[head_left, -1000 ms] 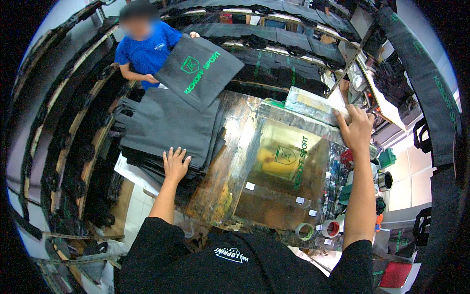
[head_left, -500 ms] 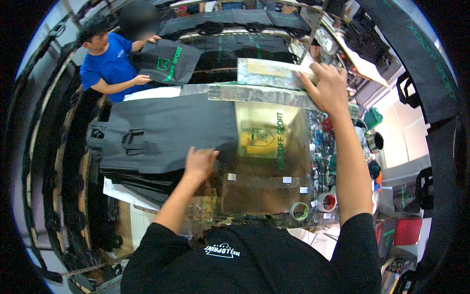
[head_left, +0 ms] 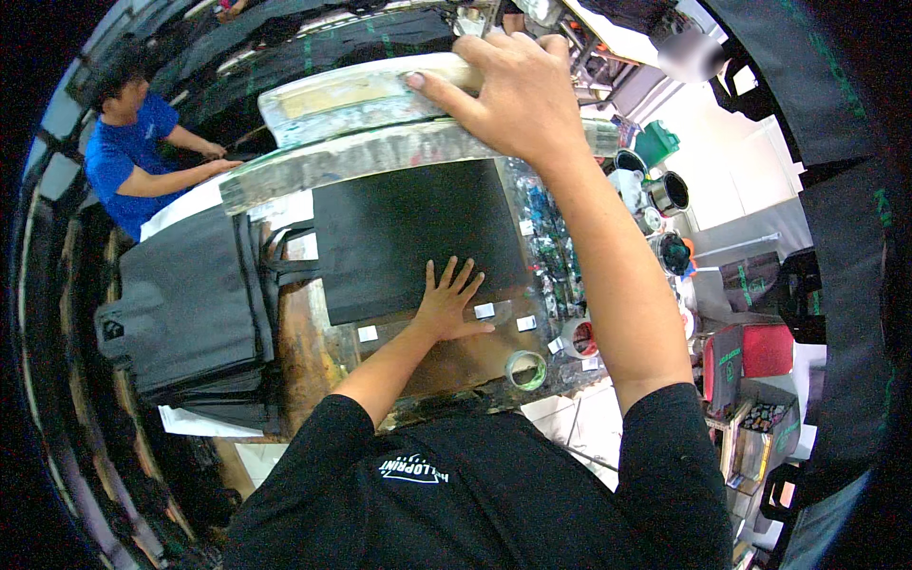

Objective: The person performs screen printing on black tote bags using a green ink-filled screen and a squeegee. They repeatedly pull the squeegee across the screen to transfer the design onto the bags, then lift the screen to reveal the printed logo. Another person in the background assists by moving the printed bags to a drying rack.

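A black fabric bag (head_left: pixel 408 237) lies flat on the printing board (head_left: pixel 427 366), its handle loop (head_left: pixel 290 252) stretching off to the left. My left hand (head_left: pixel 451 302) presses on the bag's near part, fingers spread, holding nothing. Beyond it, my right hand (head_left: pixel 522 90) grips the end of a tilted-up screen-printing frame (head_left: pixel 351 157). My right thumb lies on a pale, ink-stained board (head_left: pixel 366 100) along that frame, perhaps a squeegee; my other fingertips are hidden behind it. A pile of black bags (head_left: pixel 195 304) rests left of the board.
Rolls of tape (head_left: pixel 525 370) and small white tabs (head_left: pixel 484 311) sit along the board's near and right sides. Ink cans (head_left: pixel 668 193) and a green container (head_left: pixel 657 144) stand to the right. A person in a blue shirt (head_left: pixel 142 171) works at the far left.
My left hand has moved right from the bag pile onto the board, where a black bag now covers the yellow printed patch. The person in blue no longer holds up a printed bag.
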